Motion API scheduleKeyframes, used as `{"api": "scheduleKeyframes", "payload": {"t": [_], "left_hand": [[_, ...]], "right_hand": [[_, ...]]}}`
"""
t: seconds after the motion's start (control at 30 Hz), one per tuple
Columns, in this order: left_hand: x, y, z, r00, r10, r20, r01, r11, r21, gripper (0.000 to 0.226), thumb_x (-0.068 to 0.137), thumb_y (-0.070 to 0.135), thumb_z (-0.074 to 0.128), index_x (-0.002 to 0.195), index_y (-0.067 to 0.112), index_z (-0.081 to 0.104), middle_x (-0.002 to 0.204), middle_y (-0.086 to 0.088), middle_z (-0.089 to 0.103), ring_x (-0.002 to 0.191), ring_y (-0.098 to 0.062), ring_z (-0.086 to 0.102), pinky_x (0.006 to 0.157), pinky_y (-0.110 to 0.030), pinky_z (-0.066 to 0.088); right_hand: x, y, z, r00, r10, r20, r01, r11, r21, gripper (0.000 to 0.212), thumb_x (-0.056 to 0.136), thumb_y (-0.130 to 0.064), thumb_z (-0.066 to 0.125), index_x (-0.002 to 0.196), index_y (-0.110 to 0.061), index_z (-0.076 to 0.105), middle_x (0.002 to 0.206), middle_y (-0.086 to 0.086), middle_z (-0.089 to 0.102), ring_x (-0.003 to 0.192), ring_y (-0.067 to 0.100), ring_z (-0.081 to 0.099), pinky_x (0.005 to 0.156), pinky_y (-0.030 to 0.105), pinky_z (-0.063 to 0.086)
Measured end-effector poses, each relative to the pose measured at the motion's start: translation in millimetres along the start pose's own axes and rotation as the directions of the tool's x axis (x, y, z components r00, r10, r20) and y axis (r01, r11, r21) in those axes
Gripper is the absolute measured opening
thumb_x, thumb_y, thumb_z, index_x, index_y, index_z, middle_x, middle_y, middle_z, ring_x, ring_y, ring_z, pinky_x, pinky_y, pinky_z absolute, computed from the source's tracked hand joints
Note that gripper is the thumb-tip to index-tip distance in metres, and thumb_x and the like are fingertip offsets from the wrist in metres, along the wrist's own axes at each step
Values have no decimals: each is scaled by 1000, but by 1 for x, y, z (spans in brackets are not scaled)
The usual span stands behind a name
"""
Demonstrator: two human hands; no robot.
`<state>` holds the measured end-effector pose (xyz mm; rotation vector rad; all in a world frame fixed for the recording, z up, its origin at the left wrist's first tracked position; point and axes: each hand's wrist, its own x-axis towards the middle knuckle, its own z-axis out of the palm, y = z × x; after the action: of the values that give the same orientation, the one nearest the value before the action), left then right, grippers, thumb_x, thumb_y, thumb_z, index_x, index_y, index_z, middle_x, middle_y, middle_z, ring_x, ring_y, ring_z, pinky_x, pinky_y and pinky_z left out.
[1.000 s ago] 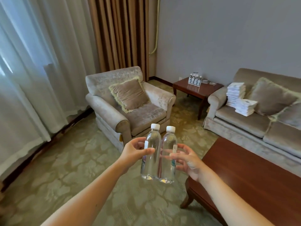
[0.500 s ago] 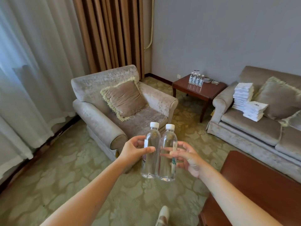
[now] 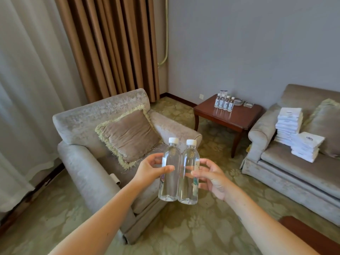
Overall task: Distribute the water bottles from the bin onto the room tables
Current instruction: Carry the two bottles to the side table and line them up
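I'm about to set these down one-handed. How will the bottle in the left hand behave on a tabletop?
The left bottle looks full and capped, so probably fairly heavy and firm. Tall on a narrow base, it may tip if nudged. The left hand pinches smooth clear plastic, so it could slip.

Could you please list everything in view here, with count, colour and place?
held bottles: two, clear with white caps, upright, side by side mid-frame
table bottles: four, clear, in a row on the side table
side table: one, dark red wood, corner between armchair and sofa
armchair: one, grey-beige, left of centre
cushion: one, brown with fringe, on the armchair
sofa: one, grey-beige, right
white stacks: two, on the sofa seat
curtains: brown, back; sheer white at left
left hand: grip on the left bottle
right hand: grip on the right bottle
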<state>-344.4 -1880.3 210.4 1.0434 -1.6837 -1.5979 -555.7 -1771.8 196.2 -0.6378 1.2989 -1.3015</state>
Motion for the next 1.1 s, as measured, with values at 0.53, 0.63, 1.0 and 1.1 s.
{"api": "scheduleKeyframes", "payload": {"t": [0.53,0.63,1.0,1.1], "left_hand": [[373,29,109,958,14,286,-7,1000,-25,76,49,42,94,114,21,63,108,-6,70,80,-19,70,75,-35,60],[443,42,134,937,24,350,-13,999,-34,71,54,35,95,115,18,64,106,-9,71,80,-21,71,74,-35,59],[643,60,248,904,-6,428,-4,1000,21,63,61,23,92,117,16,63,103,-13,71,73,-20,71,71,-35,59],[702,67,287,915,3,403,-9,1000,11,76,49,37,94,116,18,63,103,-11,72,75,-23,71,72,-38,60]], "right_hand": [[249,-121,-174,962,-68,-265,67,998,-11,73,57,-19,91,120,-16,56,119,12,71,111,33,68,67,33,57],[290,-150,-206,944,-90,-318,92,996,-9,82,49,-24,93,122,-16,56,118,10,72,110,31,69,85,47,58],[420,-218,-350,912,-76,-402,100,994,40,68,62,-15,88,123,-16,57,118,11,71,112,32,68,100,59,50],[465,-247,-403,916,-77,-394,98,995,33,58,72,-7,84,123,-16,58,117,10,72,111,30,69,99,57,51]]}}
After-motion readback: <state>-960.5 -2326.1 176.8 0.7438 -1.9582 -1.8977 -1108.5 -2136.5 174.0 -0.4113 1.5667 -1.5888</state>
